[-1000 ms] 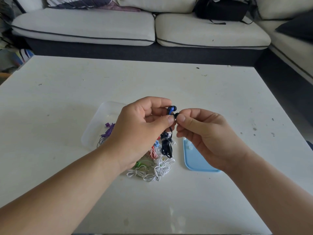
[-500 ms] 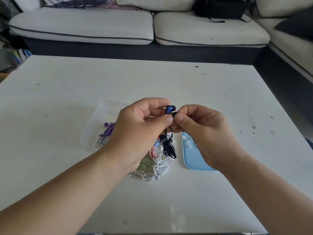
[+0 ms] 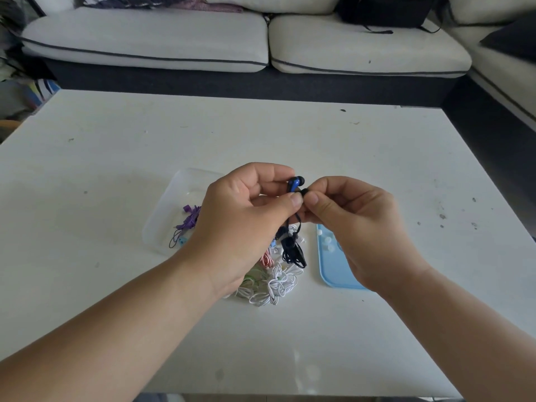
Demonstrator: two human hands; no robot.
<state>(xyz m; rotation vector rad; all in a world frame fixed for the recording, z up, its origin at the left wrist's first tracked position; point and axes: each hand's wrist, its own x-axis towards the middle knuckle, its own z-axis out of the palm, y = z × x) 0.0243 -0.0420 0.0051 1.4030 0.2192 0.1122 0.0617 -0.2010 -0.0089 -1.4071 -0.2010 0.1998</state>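
Above the middle of the bench (image 3: 377, 169), the two hands meet almost thumb to thumb. The left hand (image 3: 243, 216) has its fingers curled, with thumb and forefinger pinching a blue earbud (image 3: 295, 184) low on its stem; the bud's dark head stands up between the hands. The right hand (image 3: 356, 224), also curled, pinches a small black part (image 3: 304, 192) just beside the bud. It is too small to tell whether this is an ear tip or a second bud. From the grip a black cable (image 3: 294, 252) hangs down into a coiled bundle.

Under the hands, on the bench, lies a heap of white earphone cables (image 3: 269, 285), with a pink cable (image 3: 267, 260) and a green cable (image 3: 252, 275) among them. Whether the black bundle touches the heap cannot be told.

Left of the heap sits a clear plastic box (image 3: 165, 216) holding purple earphones (image 3: 190, 220). Right of the heap, partly under the right wrist, lies a light blue tray (image 3: 333, 274) with a few white ear tips (image 3: 326, 242) on it.

Beyond the far edge of the bench stands a pale sofa (image 3: 145, 39), with a black bag (image 3: 383, 10) on its right seat.
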